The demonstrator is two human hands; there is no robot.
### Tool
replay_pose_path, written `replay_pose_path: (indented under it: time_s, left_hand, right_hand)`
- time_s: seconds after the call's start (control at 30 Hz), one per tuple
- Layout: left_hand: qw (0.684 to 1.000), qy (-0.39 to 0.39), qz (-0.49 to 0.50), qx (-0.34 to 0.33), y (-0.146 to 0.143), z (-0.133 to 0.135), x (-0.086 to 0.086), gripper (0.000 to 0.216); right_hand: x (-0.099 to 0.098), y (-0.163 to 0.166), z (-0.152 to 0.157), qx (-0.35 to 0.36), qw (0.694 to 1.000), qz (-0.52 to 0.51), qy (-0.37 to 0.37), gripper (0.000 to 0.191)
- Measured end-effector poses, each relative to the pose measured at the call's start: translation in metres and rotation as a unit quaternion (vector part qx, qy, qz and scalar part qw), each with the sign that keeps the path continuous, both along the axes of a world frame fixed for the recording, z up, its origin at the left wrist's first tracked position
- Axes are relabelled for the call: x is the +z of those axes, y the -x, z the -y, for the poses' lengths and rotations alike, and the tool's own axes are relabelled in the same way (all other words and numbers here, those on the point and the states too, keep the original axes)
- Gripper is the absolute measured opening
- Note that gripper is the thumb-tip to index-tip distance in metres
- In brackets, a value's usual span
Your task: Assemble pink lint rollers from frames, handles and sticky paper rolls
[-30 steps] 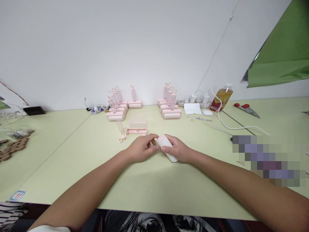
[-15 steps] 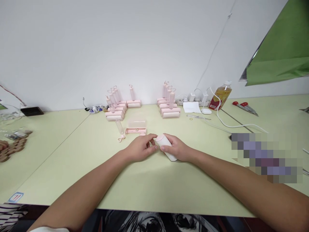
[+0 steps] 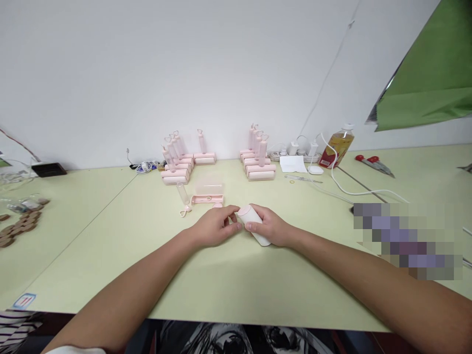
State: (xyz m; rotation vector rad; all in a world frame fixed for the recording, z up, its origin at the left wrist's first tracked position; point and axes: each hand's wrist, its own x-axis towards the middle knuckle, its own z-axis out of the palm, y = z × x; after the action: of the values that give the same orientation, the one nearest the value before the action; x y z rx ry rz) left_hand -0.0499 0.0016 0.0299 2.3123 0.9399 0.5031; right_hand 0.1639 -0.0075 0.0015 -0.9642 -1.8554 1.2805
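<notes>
My right hand (image 3: pixel 273 228) is wrapped round a white lint roller roll (image 3: pixel 259 231) with a pink end, held tilted just above the table. My left hand (image 3: pixel 216 227) is by the pink end, its thumb and fingers curled but apart; whether a fingertip touches the roll I cannot tell. Beyond that hand lie a pink open case (image 3: pixel 199 199) with a clear cover (image 3: pixel 209 188) behind it, a clear tube (image 3: pixel 183 192), and a pink heart-shaped loop piece (image 3: pixel 185 211). Part of a round pink piece (image 3: pixel 217 205) shows behind the left hand.
Pink lint rollers with upright clear handles stand in a left group (image 3: pixel 176 173) and a right group (image 3: pixel 261 169) near the wall. At right are a drink bottle (image 3: pixel 336 147), a white cable (image 3: pixel 354 191) and red-handled pliers (image 3: pixel 378 165). Brown round pieces (image 3: pixel 22 227) lie far left.
Both hands and the roll stay almost in place. At the far left edge, the brown pieces look differently arranged, and what covered some of them has gone.
</notes>
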Motion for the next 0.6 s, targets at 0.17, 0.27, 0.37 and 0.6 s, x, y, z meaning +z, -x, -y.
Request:
replay_pose_path:
  time_s: [0.17,0.27,0.37,0.6]
  left_hand:
    - [1.0,0.002,-0.006,0.003,0.0002,-0.0005,-0.0001,0.025]
    - [1.0,0.004,-0.011,-0.001,0.0004,-0.001,-0.0008,0.022]
    - [1.0,0.003,-0.016,0.001,0.0003,-0.0011,-0.001,0.021]
    - [1.0,0.0,-0.022,0.0,0.0003,-0.0015,-0.0021,0.02]
  right_hand:
    - [0.0003,-0.0002,-0.0002,0.0,1.0,0.003,0.006,0.04]
    - [0.0001,-0.0005,0.0,0.001,1.0,0.002,0.004,0.039]
    - [-0.0003,-0.0005,0.0002,0.001,1.0,0.001,-0.001,0.039]
    - [0.0,-0.0004,0.0003,0.003,1.0,-0.002,-0.004,0.038]
